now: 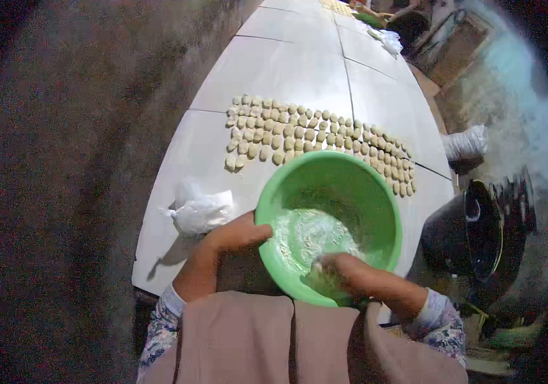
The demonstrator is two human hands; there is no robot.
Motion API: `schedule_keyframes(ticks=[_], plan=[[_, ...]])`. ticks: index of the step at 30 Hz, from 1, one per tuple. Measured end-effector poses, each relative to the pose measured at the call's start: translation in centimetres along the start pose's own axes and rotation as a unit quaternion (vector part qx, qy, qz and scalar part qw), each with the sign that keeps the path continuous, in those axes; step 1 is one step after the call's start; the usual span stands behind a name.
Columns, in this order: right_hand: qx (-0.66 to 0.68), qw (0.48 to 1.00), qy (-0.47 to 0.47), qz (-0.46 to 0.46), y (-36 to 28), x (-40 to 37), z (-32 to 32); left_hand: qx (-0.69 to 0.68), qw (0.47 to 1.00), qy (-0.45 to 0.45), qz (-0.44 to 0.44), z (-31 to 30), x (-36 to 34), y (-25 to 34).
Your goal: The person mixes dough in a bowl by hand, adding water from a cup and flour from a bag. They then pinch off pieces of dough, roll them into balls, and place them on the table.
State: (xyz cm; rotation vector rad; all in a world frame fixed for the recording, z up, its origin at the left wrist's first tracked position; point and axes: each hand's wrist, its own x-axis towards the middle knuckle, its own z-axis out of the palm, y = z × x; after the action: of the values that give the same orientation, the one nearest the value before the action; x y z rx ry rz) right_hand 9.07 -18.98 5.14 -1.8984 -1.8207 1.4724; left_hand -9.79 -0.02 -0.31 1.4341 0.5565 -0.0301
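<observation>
nearest: a brown garment (235,339) across the person's front, with patterned sleeves (443,326) ending at pale cuffs. just beyond, a green basin (394,211) at the near end of a white tiled table (287,64), close against the garment, its open mouth facing up toward the head. left hand (241,232) at the basin's left rim, thumb hooked over the edge, remaining fingers out of sight along the outer wall; cannot tell whether those are spread or together. right hand (341,272) inside the basin, low on the near side, down at the white powder (315,233) that coats the bottom and part of the wall; fingers blurred, cannot tell if they are spread, pressed together or pinching anything. left of the basin, just past the left wrist, a knotted white plastic bag (203,211) on the tiles. right, off the table edge, a black bucket (450,233). behind the basin, small pale dough pieces (298,132) in several long rows, the right-hand rows running down past the basin's far rim. beyond the table's right edge, a whitish bundle (469,142). farthest, crumpled clear plastic (389,41) near the table's far right edge.
</observation>
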Motion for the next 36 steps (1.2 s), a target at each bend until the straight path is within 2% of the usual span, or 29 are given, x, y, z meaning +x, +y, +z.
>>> schedule_keyframes(ticks=[1, 2, 3, 4, 6, 7, 8, 9, 10, 12, 13, 14, 15, 16, 18, 19, 20, 22, 24, 25, 26, 27, 28, 30, 32, 34, 36], plan=[[-0.002, 0.998, 0.064, -0.008, 0.9, 0.1, 0.1, 0.031, 0.998, -0.022, -0.041, -0.7, 0.5, -1.3], [-0.005, 0.991, 0.129, -0.017, 1.7, 0.3, 0.1, 0.036, 0.998, -0.025, -0.039, -0.6, 0.5, -1.3], [-0.045, 0.987, 0.148, 0.035, 2.4, 0.6, -0.2, 0.021, 0.999, -0.007, -0.037, -0.4, 0.3, -1.1], [-0.045, 0.986, 0.155, 0.035, 4.4, 1.5, 0.2, 0.005, 0.999, 0.010, -0.034, -0.3, 0.2, -1.1], [0.063, 0.968, 0.241, 0.002, 8.3, 3.0, 0.9, -0.009, 1.000, -0.004, -0.012, -0.9, 1.1, -3.6], [0.051, 0.964, 0.259, -0.013, 7.8, 3.0, 0.3, 0.024, 0.999, 0.020, 0.036, -1.4, 1.8, -5.5], [0.051, 0.962, 0.268, -0.016, 6.2, 2.4, -0.7, 0.058, 0.994, 0.044, 0.084, -1.7, 2.3, -6.0], [0.003, 0.962, 0.271, -0.008, 3.9, 1.3, -1.8, 0.103, 0.988, 0.062, 0.094, -0.8, 0.4, -2.5], [-0.043, 0.960, 0.276, 0.000, 2.7, 0.4, -2.3, 0.113, 0.987, 0.059, 0.098, -0.7, 0.0, -2.0], [0.011, 0.964, 0.260, -0.044, 4.3, 0.1, -2.6, 0.077, 0.982, 0.175, -0.006, 0.1, -1.4, -0.6], [-0.020, 0.963, 0.263, -0.061, 3.9, 0.1, -2.7, 0.068, 0.969, 0.235, 0.031, 0.9, -2.0, 0.4], [-0.051, 0.960, 0.265, -0.077, 3.4, 0.0, -2.8, 0.078, 0.969, 0.233, 0.036, 1.5, -2.3, 1.1], [0.102, 0.960, 0.256, -0.052, 3.2, -0.2, -2.8, 0.179, 0.941, 0.271, 0.094, 2.1, -2.6, 1.5], [0.103, 0.958, 0.263, -0.057, 3.6, 0.1, -2.9, 0.276, 0.898, 0.306, 0.152, 2.8, -2.8, 2.1], [0.134, 0.942, 0.264, -0.157, 3.2, 0.7, -3.6, 0.302, 0.887, 0.290, 0.193, 5.1, -2.4, 4.0], [0.067, 0.963, 0.240, -0.100, 1.9, -0.2, -4.4, 0.309, 0.893, 0.242, 0.220, 6.0, -1.9, 4.5], [0.116, 0.937, 0.277, -0.179, 4.5, 2.2, -3.3, 0.315, 0.896, 0.195, 0.246, 6.9, -1.3, 4.9], [0.176, 0.917, 0.269, -0.236, 3.6, 2.1, -3.1, 0.355, 0.872, 0.213, 0.261, 7.9, 0.2, 4.5], [0.129, 0.925, 0.279, -0.221, 2.5, 1.9, -3.5, 0.215, 0.928, 0.182, 0.243, 9.2, 0.6, 5.4], [0.082, 0.934, 0.285, -0.200, 2.0, 1.6, -3.7, 0.219, 0.927, 0.182, 0.244, 9.4, 1.2, 5.0], [0.054, 0.956, 0.246, -0.149, 1.4, 0.9, -4.1, 0.092, 0.956, 0.153, 0.231, 9.5, 2.0, 4.7], [0.089, 0.935, 0.275, -0.206, 1.4, 0.8, -3.9, -0.037, 0.969, 0.122, 0.213, 9.5, 2.6, 4.2], [0.125, 0.909, 0.301, -0.261, 1.6, 0.7, -3.4, -0.036, 0.969, 0.123, 0.213, 9.3, 2.7, 3.7], [0.086, 0.913, 0.320, -0.237, 2.5, 1.2, -3.1, -0.074, 0.982, 0.093, 0.147, 9.1, 2.7, 3.7], [0.048, 0.917, 0.335, -0.213, 2.6, 1.4, -3.3, -0.087, 0.981, 0.092, 0.148, 8.9, 3.0, 3.9], [-0.006, 0.938, 0.328, -0.114, 1.7, 0.8, -3.7, -0.074, 0.984, 0.072, 0.144, 8.9, 2.7, 4.8], [-0.013, 0.936, 0.331, -0.116, 1.8, 0.9, -3.8, -0.085, 0.985, 0.069, 0.136, 8.9, 2.9, 4.9]])
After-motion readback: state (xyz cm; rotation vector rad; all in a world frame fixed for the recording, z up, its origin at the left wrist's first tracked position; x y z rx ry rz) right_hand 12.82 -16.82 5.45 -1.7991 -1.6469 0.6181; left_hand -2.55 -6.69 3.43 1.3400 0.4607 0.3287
